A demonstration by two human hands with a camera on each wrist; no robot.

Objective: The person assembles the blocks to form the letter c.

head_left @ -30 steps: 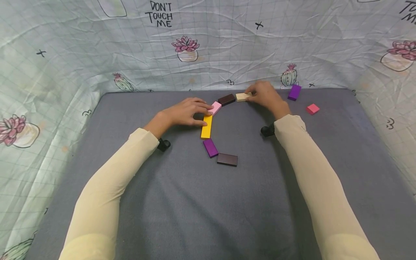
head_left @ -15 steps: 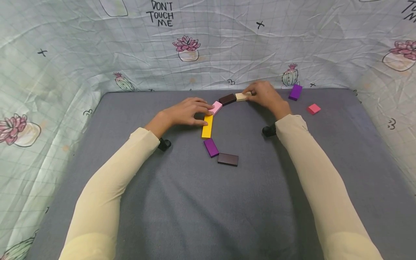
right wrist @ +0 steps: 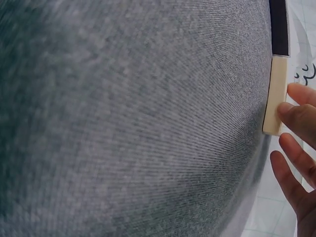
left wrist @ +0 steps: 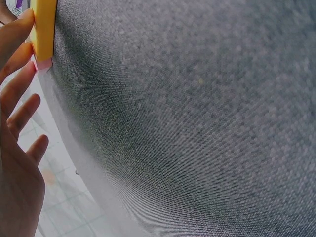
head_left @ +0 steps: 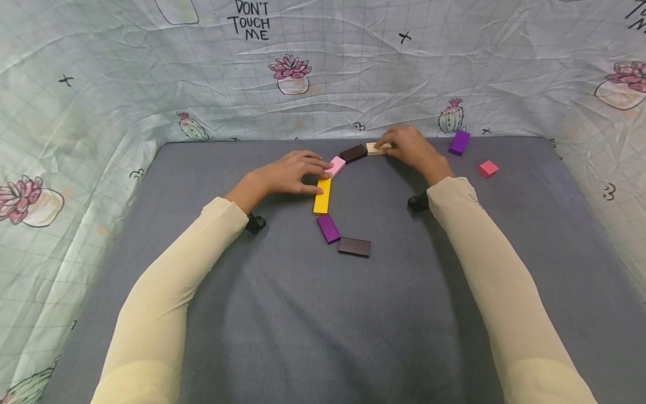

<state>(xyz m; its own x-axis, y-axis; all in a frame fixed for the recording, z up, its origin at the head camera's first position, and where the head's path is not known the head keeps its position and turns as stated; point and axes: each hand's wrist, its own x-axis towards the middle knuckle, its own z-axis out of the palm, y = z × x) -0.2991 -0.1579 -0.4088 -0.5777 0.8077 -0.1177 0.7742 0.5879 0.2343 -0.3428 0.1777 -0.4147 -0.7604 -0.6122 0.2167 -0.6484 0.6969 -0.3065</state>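
Observation:
In the head view, several blocks lie end to end in a curve. My left hand [head_left: 290,173] rests its thumb on the yellow block [head_left: 321,201] and its fingertips on the pink block [head_left: 337,164], the fingers mostly straight. Beyond the pink one lies a dark brown block [head_left: 353,153], then a pale wooden block [head_left: 373,149]. My right hand [head_left: 410,148] pinches the wooden block between thumb and forefinger; the right wrist view shows that wooden block [right wrist: 276,91] meeting the dark one [right wrist: 280,29]. Nearer me lie a purple block [head_left: 328,228] and another dark brown block [head_left: 354,247].
A second purple block [head_left: 459,142] and a small coral-red block [head_left: 488,168] lie apart at the back right of the grey cloth surface [head_left: 323,325]. A patterned fabric [head_left: 343,84] stands up behind and at both sides.
The wooden block has shifted slightly left against the dark brown block, and my right fingers have moved a little left over it. My left hand stays where it was.

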